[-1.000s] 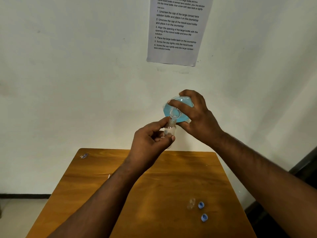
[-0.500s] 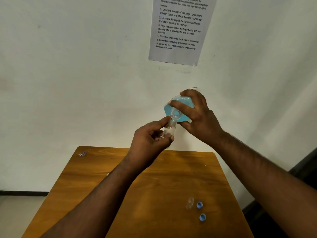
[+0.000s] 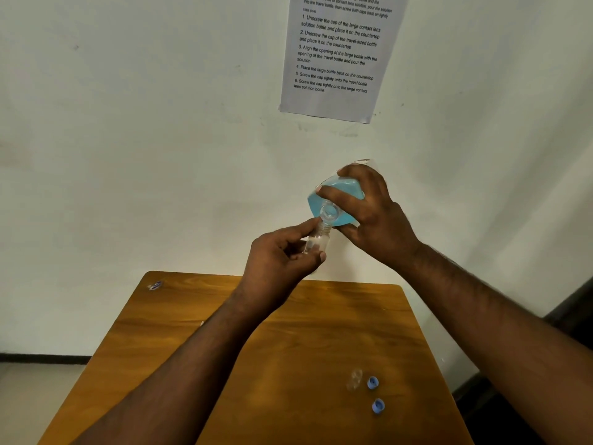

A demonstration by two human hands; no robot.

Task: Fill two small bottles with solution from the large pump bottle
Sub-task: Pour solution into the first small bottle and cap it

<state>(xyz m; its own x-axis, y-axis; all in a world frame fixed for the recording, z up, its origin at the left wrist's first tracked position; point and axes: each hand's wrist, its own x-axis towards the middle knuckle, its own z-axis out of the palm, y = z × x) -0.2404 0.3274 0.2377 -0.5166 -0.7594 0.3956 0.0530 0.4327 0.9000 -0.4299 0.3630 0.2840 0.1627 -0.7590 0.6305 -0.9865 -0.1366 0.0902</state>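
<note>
My right hand (image 3: 372,216) grips the large clear bottle (image 3: 340,191) of blue solution, tipped over with its open neck pointing down and toward me. Below it my left hand (image 3: 282,255) holds a small clear bottle (image 3: 316,240) upright, its mouth touching the big bottle's neck. Both are held in the air above the far edge of the wooden table (image 3: 224,364). A second small clear bottle (image 3: 354,379) stands on the table at the near right, with two blue caps (image 3: 372,382) (image 3: 378,405) beside it.
A printed instruction sheet (image 3: 340,56) hangs on the white wall behind the table. A small scrap (image 3: 155,285) lies at the table's far left corner. The floor drops away on both sides of the table.
The view has shifted slightly; both hands keep the same pose, with the big bottle still tipped onto the small one. The small bottle's level shows no clear change.
</note>
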